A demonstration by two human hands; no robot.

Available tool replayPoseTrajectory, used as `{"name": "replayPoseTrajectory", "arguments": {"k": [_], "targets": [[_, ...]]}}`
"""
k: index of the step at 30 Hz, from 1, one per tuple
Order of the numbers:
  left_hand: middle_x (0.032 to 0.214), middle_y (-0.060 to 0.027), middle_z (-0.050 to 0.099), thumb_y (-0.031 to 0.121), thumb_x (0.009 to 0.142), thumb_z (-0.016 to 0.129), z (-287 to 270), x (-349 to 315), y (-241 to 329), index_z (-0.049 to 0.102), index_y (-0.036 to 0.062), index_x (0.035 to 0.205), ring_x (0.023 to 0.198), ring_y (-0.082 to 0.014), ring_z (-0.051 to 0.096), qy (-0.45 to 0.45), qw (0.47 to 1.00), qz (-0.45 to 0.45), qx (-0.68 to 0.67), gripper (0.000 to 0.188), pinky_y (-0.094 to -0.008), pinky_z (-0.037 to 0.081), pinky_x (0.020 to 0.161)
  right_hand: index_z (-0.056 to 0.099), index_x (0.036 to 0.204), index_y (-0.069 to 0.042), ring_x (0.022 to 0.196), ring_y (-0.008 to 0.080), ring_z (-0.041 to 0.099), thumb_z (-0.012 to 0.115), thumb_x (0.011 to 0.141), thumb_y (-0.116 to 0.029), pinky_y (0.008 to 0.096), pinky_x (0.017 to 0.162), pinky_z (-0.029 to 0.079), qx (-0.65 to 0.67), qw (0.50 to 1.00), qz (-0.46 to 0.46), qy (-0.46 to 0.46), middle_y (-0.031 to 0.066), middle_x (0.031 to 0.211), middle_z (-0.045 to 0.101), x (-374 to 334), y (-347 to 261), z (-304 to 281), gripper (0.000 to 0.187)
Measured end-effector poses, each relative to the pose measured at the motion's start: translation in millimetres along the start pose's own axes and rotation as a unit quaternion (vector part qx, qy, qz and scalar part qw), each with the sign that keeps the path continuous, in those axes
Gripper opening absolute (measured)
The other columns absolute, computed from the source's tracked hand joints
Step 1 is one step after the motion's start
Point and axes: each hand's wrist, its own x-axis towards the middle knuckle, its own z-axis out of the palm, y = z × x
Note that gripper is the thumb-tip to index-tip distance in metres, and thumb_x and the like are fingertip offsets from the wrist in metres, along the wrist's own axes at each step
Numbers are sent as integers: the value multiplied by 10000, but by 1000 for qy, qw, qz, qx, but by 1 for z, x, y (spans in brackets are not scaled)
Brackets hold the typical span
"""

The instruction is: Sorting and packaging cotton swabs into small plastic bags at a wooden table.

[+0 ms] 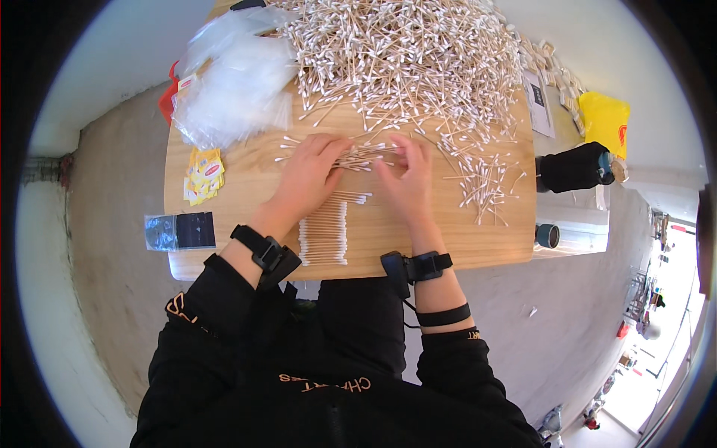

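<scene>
Both hands (358,175) gather cotton swabs (357,157) on table (448,239).

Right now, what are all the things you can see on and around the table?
table: one, light wood, centre.
loose cotton swabs: too many to count, white tips on pale sticks, heaped at the far side.
bundle of swabs: one small bunch, between both hands.
lined-up swabs: one neat stack, near edge.
clear plastic bags: a pile, far left.
yellow packets: a few, left side.
dark flat pouch: one, left edge.
yellow bag: one, beyond the right end.
left hand: one, on the bundle.
right hand: one, on the bundle.
</scene>
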Motion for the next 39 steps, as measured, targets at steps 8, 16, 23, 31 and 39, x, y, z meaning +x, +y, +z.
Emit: {"name": "replayPoseTrajectory", "arguments": {"k": [8, 16, 23, 31, 39], "targets": [[1525, -157, 262, 276, 868, 617, -2, -13, 20, 256, 12, 1463, 1437, -307, 192, -84, 986, 0, 142, 745, -472, 187, 1154, 676, 1026, -103, 910, 256, 540, 719, 748, -82, 345, 813, 457, -178, 982, -67, 15, 96, 956, 533, 6, 29, -26, 282], [1568, -143, 164, 571, 809, 608, -1, -19, 16, 199, 8, 1485, 1462, -276, 118, -143, 975, -8, 169, 970, -466, 123, 1171, 683, 1008, -111, 750, 222, 573, 695, 793, -103, 346, 699, 490, -115, 993, 33, 15, 69, 870, 537, 13, 24, -37, 216], [1576, -145, 127, 580, 756, 652, -8, -19, 20, 141, 31, 1504, 1467, -283, 81, -192, 965, -32, 175, 1059, -475, 109, 1171, 675, 964, -102, 710, 206, 585, 671, 818, -133, 351, 656, 492, -194, 979, 53, 25, 60, 894, 559, 19, 29, -35, 150], [1573, -132, 154, 609, 742, 654, -6, -17, 18, 173, 40, 1501, 1467, -269, 94, -180, 969, -27, 167, 1064, -462, 96, 1177, 654, 973, -99, 755, 249, 576, 658, 800, -86, 372, 680, 485, -107, 930, 111, 332, 119, 922, 570, 16, 56, -44, 173], [1437, -132, 399, 219, 809, 689, -35, -29, -14, 417, 50, 1390, 1327, -313, 374, -41, 993, -75, 87, 663, -419, 306, 1099, 666, 1142, -156, 1068, 270, 471, 721, 709, -102, 398, 906, 407, -168, 978, -126, -8, 79, 1072, 527, -2, 11, -15, 439]]}}
